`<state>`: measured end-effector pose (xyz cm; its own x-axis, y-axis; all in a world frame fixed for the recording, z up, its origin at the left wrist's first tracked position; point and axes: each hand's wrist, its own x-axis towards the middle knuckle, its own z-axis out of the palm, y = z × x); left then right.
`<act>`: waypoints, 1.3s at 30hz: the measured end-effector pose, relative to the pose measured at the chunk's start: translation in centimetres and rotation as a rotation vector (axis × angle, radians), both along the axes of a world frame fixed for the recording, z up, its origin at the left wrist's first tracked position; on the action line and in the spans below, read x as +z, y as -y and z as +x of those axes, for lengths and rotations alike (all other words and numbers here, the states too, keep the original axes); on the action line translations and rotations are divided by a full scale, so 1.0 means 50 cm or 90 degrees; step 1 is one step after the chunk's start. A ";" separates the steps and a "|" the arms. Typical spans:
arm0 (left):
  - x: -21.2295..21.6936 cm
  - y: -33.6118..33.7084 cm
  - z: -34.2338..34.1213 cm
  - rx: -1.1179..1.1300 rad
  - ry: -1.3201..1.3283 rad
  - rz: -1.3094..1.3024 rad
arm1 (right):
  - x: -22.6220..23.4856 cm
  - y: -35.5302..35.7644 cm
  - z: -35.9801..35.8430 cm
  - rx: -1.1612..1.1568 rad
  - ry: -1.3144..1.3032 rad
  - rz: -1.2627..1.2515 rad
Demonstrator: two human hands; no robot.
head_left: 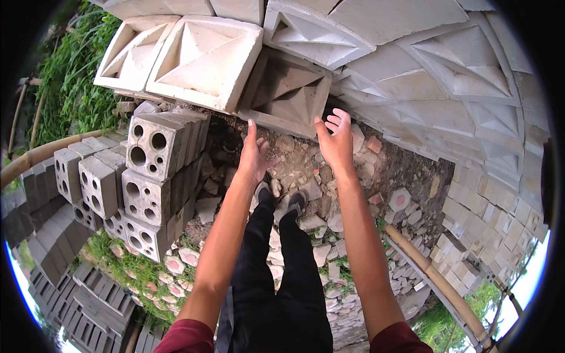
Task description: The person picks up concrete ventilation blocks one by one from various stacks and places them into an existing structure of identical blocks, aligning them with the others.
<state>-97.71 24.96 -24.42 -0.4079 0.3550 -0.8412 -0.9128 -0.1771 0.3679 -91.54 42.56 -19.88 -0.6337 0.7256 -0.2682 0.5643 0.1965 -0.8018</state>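
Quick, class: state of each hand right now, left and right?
Left hand: open, holding nothing, just short of the grey concrete tile.
Right hand: open, empty, fingers spread beside the same tile.

The grey concrete ventilation block [286, 94] nearest your hands lay flat, its recessed pyramid pattern facing up, edge-to-edge among paler matching blocks.

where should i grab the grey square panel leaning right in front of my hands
Likely by its two side edges, one hand each. The grey panel leans tilted with its recessed pyramid face toward you, the left hand and right hand already open below it. Curl fingers behind the raised rim; its lower edge sits on rubble.
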 end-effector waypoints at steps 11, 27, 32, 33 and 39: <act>-0.034 -0.072 -0.055 0.061 -0.017 0.003 | -0.140 -0.175 -0.130 0.057 0.151 -0.110; -0.090 -0.096 -0.063 0.165 -0.068 -0.233 | -0.108 -0.183 -0.186 0.139 0.223 -0.388; -0.075 -0.096 -0.025 0.195 -0.052 -0.186 | -0.086 -0.186 -0.154 0.163 0.194 -0.396; -0.077 -0.084 0.003 0.212 -0.041 -0.175 | -0.069 -0.170 -0.141 0.179 0.207 -0.393; -0.009 -0.030 0.224 0.398 -0.029 -0.081 | 0.000 -0.097 -0.002 0.276 0.191 -0.388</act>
